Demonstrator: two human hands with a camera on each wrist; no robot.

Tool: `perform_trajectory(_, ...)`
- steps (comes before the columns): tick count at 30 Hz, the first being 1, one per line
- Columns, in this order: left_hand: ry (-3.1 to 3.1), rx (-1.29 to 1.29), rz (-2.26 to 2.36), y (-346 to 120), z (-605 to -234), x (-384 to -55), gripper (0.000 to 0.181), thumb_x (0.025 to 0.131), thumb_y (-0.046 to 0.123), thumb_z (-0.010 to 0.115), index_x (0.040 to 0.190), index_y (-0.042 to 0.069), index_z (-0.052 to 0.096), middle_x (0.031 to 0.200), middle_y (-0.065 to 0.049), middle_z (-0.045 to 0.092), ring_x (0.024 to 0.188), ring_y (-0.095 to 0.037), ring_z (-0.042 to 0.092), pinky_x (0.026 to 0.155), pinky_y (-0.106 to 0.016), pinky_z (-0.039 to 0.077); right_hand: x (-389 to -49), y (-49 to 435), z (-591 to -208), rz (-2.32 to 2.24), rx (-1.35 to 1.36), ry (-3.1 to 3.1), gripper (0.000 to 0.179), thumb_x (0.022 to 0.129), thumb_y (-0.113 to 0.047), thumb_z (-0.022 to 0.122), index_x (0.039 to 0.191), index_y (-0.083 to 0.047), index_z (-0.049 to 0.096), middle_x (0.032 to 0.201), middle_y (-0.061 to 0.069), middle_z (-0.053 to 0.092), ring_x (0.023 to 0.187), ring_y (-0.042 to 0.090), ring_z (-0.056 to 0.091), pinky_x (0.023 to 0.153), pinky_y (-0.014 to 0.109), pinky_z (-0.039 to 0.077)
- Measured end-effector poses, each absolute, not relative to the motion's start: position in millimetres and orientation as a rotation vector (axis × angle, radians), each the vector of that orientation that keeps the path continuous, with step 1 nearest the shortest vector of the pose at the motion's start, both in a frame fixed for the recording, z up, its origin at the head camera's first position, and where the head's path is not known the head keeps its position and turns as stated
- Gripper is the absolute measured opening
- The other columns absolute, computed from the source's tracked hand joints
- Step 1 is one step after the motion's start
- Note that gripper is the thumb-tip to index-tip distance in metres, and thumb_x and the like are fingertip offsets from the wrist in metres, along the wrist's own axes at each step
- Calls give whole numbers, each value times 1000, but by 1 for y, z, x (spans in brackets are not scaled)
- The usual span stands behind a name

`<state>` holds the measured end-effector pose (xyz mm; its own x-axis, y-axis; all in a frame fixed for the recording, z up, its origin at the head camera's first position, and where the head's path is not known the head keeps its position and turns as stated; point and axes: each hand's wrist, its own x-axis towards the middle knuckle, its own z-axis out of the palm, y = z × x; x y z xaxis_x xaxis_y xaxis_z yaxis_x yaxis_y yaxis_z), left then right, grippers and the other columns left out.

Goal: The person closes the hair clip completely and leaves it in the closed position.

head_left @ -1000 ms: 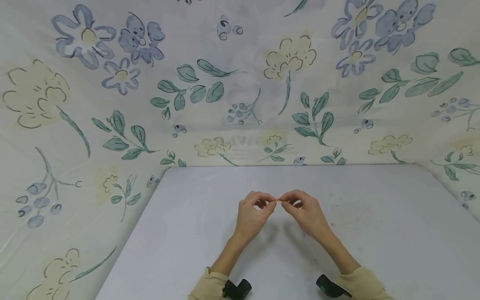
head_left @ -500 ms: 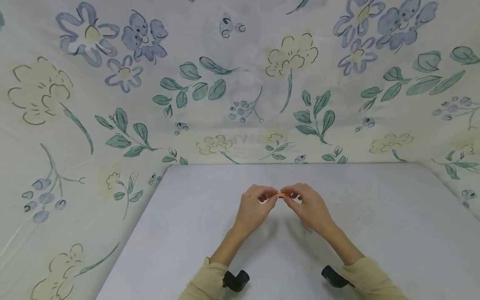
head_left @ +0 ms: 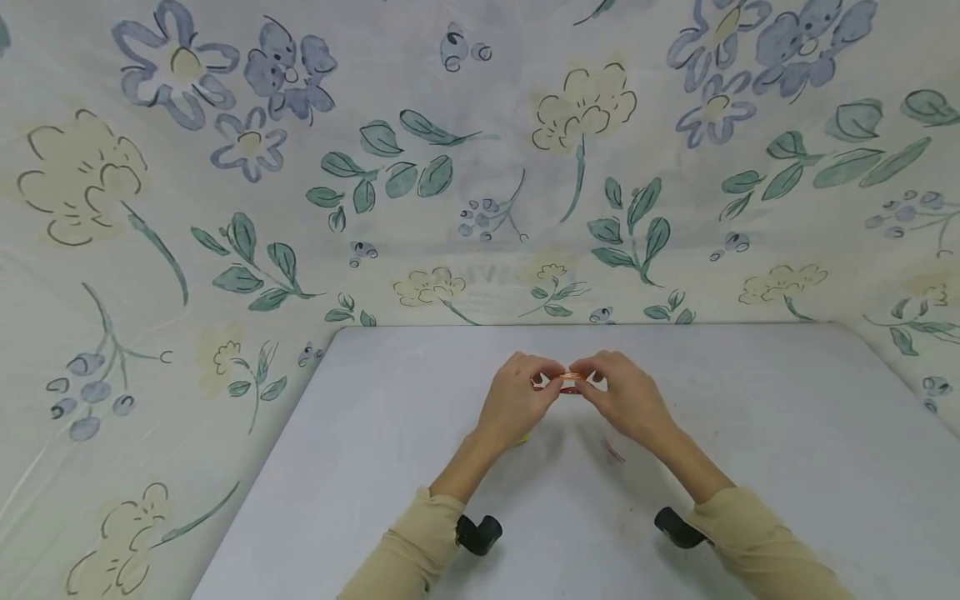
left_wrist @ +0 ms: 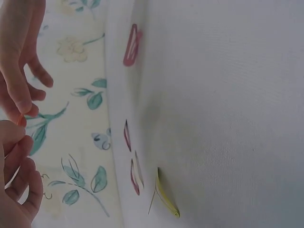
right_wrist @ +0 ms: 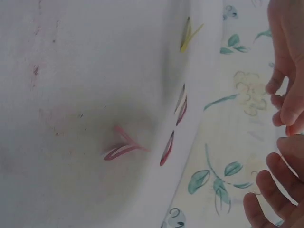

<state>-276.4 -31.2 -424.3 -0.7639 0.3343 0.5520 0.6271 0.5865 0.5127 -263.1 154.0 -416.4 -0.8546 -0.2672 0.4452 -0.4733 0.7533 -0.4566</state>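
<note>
Between the two hands, over the far part of the table, is a small orange hair clip (head_left: 572,376). Finger and thumb of the left hand (head_left: 519,398) pinch one end of it, and the right hand (head_left: 628,400) pinches the other. Only a sliver of orange shows in both wrist views. On the table below lie more snap hair clips: a pink one (right_wrist: 121,151) with its parts spread apart, slim red ones (left_wrist: 127,136), and a yellow one (left_wrist: 166,197) with its parts spread. In the head view the left hand hides most of the yellow clip.
The white table (head_left: 360,467) ends at a straight far edge, with a flower-printed cloth (head_left: 480,200) rising behind and beside it. Small dark and reddish specks (right_wrist: 35,71) mark the tabletop. A black wrist device (head_left: 480,535) sits at each sleeve cuff.
Both hands have moved slightly farther away and to the right, still pinching the orange clip, more of which now shows. The pink, red and yellow clips have come into sight beneath.
</note>
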Motion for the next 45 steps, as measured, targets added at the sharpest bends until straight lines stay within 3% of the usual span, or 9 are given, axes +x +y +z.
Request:
perform_trajectory(24,-2707,-737,-768,-18,-445,-303,8,89,15,72,93,9,75,88,1,73,86,-15,58,74,-25,50,-290,158,-443,615,516,-2797,15,86,-17,76,100,-10,74,91,3,69,83,21,61,71,38,53)
perform_trajectory(45,-2808,-764,-457,-11,-455,-308,10,87,21,75,93,13,76,85,2,70,85,-16,59,71,-30,48,-295,152,-462,482,499,-2895,17,88,-18,74,101,-8,72,95,3,67,92,24,60,79,45,53)
